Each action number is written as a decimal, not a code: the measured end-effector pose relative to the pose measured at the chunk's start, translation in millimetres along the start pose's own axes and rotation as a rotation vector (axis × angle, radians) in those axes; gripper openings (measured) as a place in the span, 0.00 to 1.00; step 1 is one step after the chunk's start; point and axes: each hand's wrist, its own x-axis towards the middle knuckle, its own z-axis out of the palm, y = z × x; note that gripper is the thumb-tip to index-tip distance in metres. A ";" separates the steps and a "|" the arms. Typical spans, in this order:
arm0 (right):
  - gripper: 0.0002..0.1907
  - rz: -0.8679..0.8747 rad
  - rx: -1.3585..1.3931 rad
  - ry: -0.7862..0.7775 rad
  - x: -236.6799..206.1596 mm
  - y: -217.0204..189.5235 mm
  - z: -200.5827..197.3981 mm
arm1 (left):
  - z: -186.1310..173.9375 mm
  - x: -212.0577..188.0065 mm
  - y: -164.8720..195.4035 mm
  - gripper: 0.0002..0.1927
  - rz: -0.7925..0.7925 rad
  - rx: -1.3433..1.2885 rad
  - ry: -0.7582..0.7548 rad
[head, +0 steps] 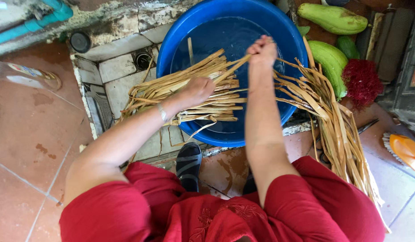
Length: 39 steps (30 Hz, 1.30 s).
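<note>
Head view: dried strips (189,92) within both grips.

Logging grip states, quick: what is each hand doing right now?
Left hand: closed on the bundle of tan strips across the blue basin.
Right hand: closed, pinching a single strip.

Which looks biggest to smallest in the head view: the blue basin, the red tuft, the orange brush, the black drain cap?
1. Blue basin
2. Red tuft
3. Orange brush, cut off by the edge, so its rank against the tuft is unsure
4. Black drain cap
</note>
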 end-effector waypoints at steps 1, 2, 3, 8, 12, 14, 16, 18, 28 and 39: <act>0.14 -0.025 -0.026 0.070 3.7 -7.0 -3.1 | -0.6 -7.3 -0.6 0.20 0.064 -0.006 0.021; 0.15 -0.050 -0.056 0.138 7.2 -13.9 -6.0 | -1.4 -15.2 -1.5 0.18 0.128 -0.016 0.046; 0.14 -0.049 -0.074 0.131 10.4 -14.9 -8.3 | -3.2 -20.1 -1.7 0.17 0.193 -0.026 0.073; 0.10 -0.168 -0.189 0.214 22.4 -26.4 -38.6 | -10.0 -54.3 -9.4 0.20 -0.164 0.100 -0.167; 0.13 -0.118 -0.226 0.287 27.8 -26.3 -65.5 | -24.3 -70.8 -28.5 0.20 -0.478 0.093 -0.341; 0.12 -0.070 -0.246 0.290 30.6 -27.2 -72.4 | -37.7 -66.2 -39.9 0.22 -0.384 0.222 -0.406; 0.12 -0.123 -0.406 0.311 32.1 -32.8 -74.5 | -55.2 -65.7 -54.0 0.24 -0.352 0.434 -0.478; 0.15 -0.197 -0.520 0.315 31.9 -39.2 -68.4 | -72.9 -55.2 -67.1 0.25 -0.358 0.730 -0.533; 0.10 -0.335 -0.815 0.010 34.4 41.8 -65.5 | -57.9 88.6 -113.3 0.21 -0.244 0.443 -0.016; 0.02 -0.130 -0.853 0.262 40.8 55.8 -98.0 | -18.9 135.1 -110.6 0.14 -0.325 0.327 0.241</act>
